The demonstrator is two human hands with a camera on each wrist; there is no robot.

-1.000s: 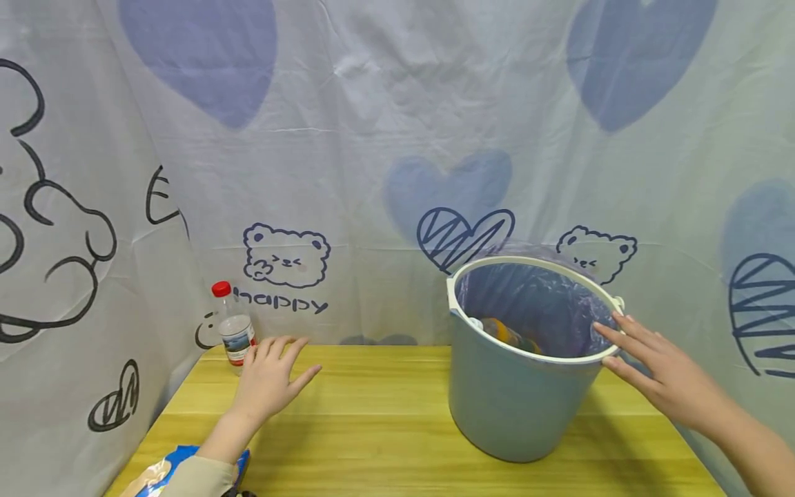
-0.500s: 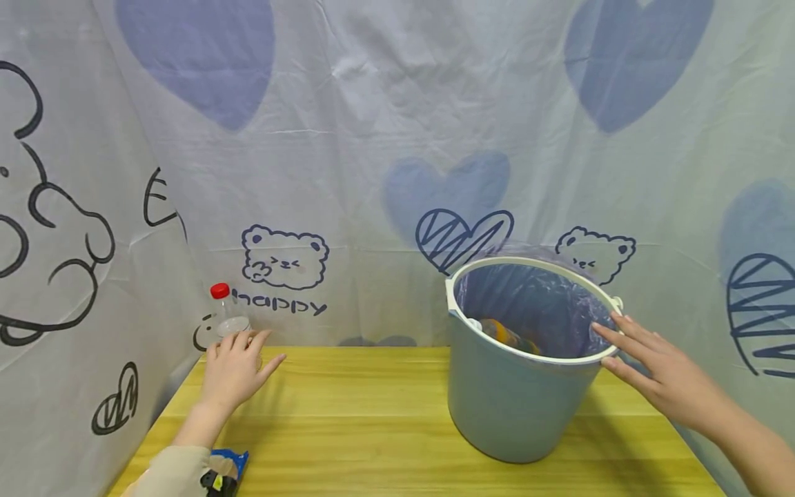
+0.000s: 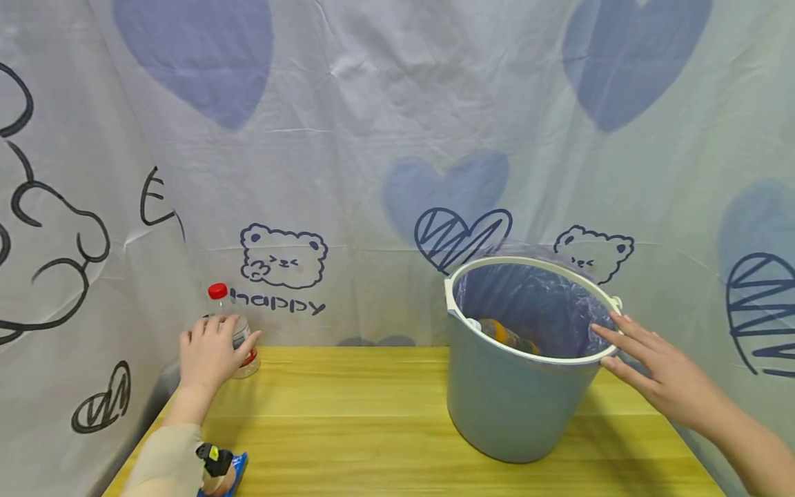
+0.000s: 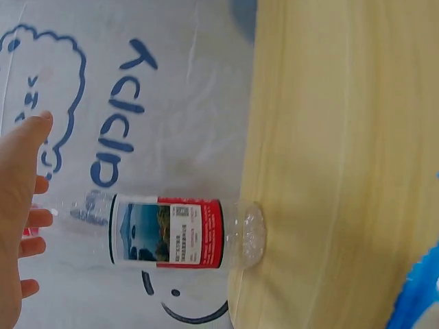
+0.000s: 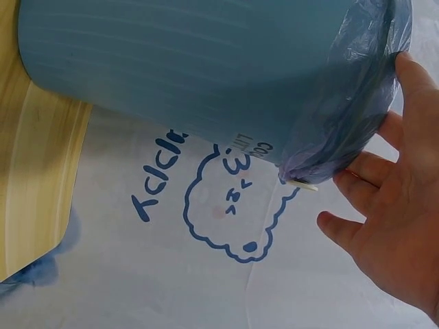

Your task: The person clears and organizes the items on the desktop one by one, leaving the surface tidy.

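Note:
A clear plastic bottle (image 4: 178, 233) with a red cap and a picture label stands upright at the table's back left. My left hand (image 3: 210, 352) is right at it, fingers spread and relaxed, overlapping its upper part in the head view. The left wrist view shows the fingers around neck height, the thumb held apart. On the right, a grey-blue trash bin (image 3: 515, 414) with a white rim is lined with a thin purple bag (image 5: 350, 96). Fingertips of my right hand (image 3: 667, 376) rest at the bin's rim, fingers nearly straight. An orange-coloured item (image 3: 499, 334) lies inside the bin.
Partly under the left forearm, a blue and tan packet (image 3: 231, 481) lies at the table's front left. The wooden table (image 3: 348, 421) meets a printed curtain (image 3: 360, 172) at the back and left. A black wrist device (image 3: 214, 459) sits on the left sleeve.
My left hand has moved leftward from in front of the bottle to its left side, uncovering the bottle's base. The right hand and the bin have stayed in place.

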